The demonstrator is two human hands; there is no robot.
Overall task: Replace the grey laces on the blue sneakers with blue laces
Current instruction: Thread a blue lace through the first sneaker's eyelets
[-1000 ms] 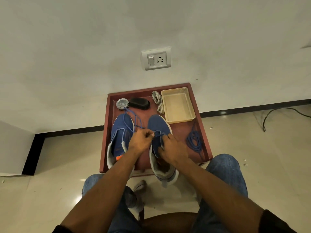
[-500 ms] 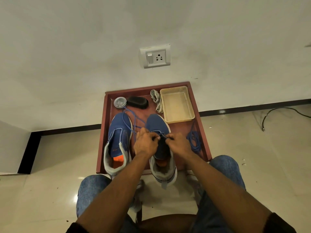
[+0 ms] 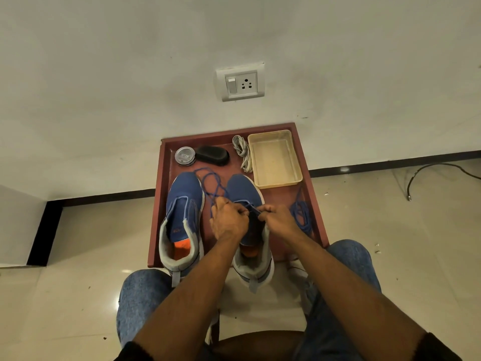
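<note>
Both hands pinch one blue lace (image 3: 212,187) over the right-hand blue sneaker (image 3: 243,194) at frame centre: left hand (image 3: 228,222) and right hand (image 3: 279,222), fingers curled on the strand. Two sneakers stand on the red tray (image 3: 313,204); the second sneaker (image 3: 185,201) sits left. A second blue lace (image 3: 302,216) lies coiled right, one grey lace bundle (image 3: 242,152) above, beside one beige bin (image 3: 274,158), one brush (image 3: 213,155), one tin (image 3: 185,156)
</note>
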